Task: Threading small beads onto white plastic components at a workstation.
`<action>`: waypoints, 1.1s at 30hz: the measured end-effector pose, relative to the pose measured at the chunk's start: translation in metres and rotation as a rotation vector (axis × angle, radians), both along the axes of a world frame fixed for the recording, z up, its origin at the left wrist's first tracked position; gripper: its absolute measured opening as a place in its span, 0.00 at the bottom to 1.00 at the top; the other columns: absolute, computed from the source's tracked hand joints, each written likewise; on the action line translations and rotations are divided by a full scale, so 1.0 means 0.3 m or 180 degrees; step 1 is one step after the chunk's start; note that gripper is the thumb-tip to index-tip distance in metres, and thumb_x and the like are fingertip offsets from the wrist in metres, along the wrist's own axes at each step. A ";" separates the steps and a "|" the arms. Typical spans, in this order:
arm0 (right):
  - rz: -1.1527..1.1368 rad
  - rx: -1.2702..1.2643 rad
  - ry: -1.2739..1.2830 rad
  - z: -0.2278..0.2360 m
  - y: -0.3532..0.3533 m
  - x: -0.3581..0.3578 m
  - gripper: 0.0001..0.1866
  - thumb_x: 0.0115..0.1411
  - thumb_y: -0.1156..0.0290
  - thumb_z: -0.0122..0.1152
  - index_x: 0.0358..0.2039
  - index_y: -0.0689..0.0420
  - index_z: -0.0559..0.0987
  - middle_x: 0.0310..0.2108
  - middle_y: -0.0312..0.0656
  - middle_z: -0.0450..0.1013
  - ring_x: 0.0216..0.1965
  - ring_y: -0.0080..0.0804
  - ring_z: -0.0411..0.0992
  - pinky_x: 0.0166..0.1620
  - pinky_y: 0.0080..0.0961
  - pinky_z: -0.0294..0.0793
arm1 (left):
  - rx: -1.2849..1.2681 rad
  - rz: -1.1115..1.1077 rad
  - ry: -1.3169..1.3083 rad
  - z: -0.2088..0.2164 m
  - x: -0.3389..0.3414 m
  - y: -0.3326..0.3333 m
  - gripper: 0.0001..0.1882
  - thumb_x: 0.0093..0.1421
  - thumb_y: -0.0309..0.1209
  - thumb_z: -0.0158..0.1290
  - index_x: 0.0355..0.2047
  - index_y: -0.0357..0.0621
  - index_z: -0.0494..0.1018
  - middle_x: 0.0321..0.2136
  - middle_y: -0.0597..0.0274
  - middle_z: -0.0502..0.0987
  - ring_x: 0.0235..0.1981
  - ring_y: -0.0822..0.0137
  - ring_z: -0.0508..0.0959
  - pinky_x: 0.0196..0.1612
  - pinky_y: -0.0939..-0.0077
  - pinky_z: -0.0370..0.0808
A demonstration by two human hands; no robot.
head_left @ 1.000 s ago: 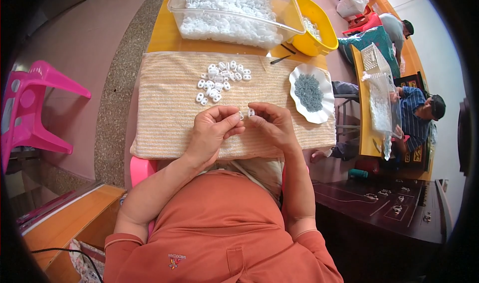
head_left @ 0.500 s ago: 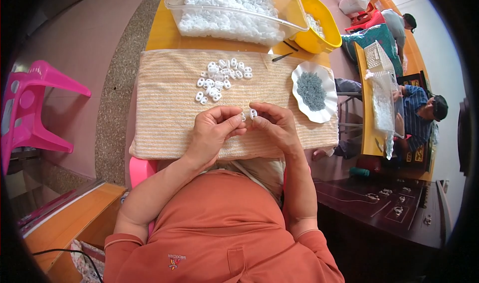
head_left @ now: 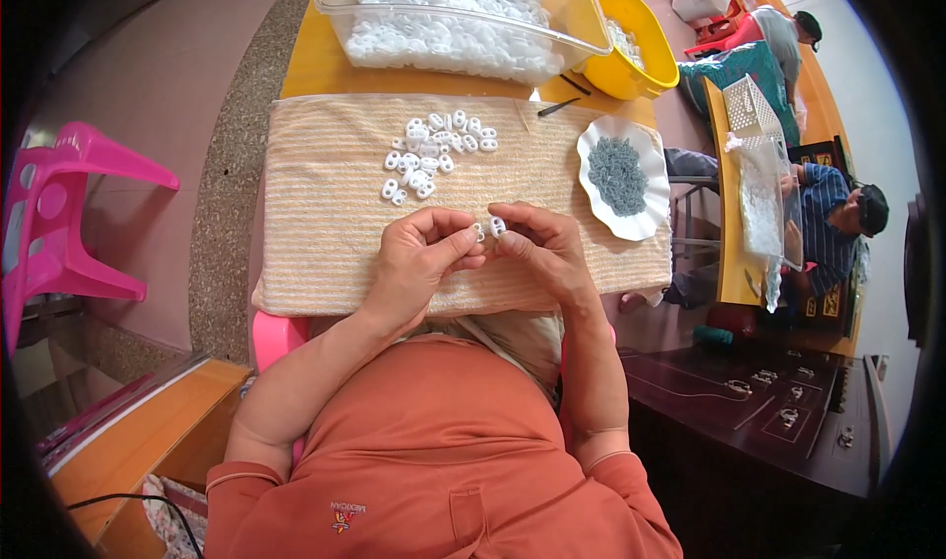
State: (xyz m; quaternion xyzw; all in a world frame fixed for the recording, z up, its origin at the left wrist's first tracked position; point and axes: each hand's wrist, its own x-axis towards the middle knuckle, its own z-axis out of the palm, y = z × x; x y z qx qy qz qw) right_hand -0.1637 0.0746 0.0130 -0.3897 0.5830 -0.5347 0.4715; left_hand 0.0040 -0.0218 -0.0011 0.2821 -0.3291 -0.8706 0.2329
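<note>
Between thumb and fingers of my right hand (head_left: 544, 248) is a small white oval plastic piece with two holes (head_left: 497, 226). My left hand (head_left: 426, 254) pinches another small whitish part (head_left: 480, 232), mostly covered by the fingertips. Both hands meet almost tip to tip over the striped towel (head_left: 325, 204), with the two parts side by side. Beyond my left hand lies a loose pile of similar white two-hole pieces (head_left: 431, 149). Right of my right hand, a white scalloped dish (head_left: 645, 222) holds many small grey-blue pieces (head_left: 618, 177).
A clear bin (head_left: 340, 9) full of white parts and a yellow basin (head_left: 667, 74) stand at the table's far side. A thin black tool (head_left: 559, 107) lies by the towel's far edge. A pink stool (head_left: 84, 214) is at left. Two people sit at right, one at another table (head_left: 727, 204).
Both hands hold nearly the same pose, still pinching their parts. The view has shifted slightly; the pile on the towel looks unchanged.
</note>
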 end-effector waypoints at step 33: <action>0.0129 -0.0081 -0.0197 -0.005 0.002 0.009 0.16 0.60 0.78 0.58 0.49 0.66 0.75 0.40 0.36 0.72 0.40 0.22 0.72 0.45 0.17 0.72 | 0.0012 -0.0100 0.0046 -0.003 0.004 0.001 0.07 0.60 0.24 0.54 0.38 0.36 0.73 0.31 0.61 0.79 0.29 0.75 0.79 0.36 0.83 0.80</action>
